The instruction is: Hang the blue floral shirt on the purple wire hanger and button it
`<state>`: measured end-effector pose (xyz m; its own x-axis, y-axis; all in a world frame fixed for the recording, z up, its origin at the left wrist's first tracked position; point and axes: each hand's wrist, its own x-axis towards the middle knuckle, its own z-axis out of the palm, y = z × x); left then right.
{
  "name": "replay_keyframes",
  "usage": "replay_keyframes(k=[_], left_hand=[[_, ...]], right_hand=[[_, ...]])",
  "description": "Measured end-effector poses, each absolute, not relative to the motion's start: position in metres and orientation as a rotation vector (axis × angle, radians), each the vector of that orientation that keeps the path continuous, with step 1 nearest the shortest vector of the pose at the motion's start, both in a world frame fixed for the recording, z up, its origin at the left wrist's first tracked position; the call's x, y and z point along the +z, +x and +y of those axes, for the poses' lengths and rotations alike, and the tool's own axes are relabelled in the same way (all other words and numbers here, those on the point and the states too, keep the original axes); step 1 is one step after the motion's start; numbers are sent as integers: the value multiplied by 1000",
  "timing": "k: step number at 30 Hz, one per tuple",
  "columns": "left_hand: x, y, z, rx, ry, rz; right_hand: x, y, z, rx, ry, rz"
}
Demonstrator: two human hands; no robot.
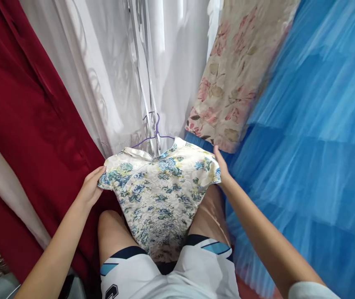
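Observation:
A short-sleeved, high-collared dress in white cloth with blue, green and yellow flowers hangs between my two hands, its lower part falling between my knees. A purple wire hanger sits inside its neck, the hook pointing up. My left hand pinches the sleeve on the left, its fingertips at the edge of the cloth. On the other side my right hand grips the opposite sleeve, thumb up, with the fingers mostly hidden behind the cloth. The dress's lower hem is not clearly visible.
Dark red cloth hangs at the left, beside white drapery with pale ribbons. A cream garment with pink flowers hangs at the upper right. Tiered blue tulle fills the right side, close to my right arm.

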<state>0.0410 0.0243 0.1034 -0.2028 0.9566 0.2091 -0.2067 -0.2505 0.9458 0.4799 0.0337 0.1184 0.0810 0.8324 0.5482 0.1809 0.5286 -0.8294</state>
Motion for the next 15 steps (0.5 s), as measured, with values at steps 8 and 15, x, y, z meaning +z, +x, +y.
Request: replay_keyframes(k=[8,15], left_hand=[[174,66,-14,1739,1451,805],[176,106,-3,1965,2303,1336]], right_hand=[[162,459,-19,869,-767,-1223],[147,437,-89,588,-764,-1055]])
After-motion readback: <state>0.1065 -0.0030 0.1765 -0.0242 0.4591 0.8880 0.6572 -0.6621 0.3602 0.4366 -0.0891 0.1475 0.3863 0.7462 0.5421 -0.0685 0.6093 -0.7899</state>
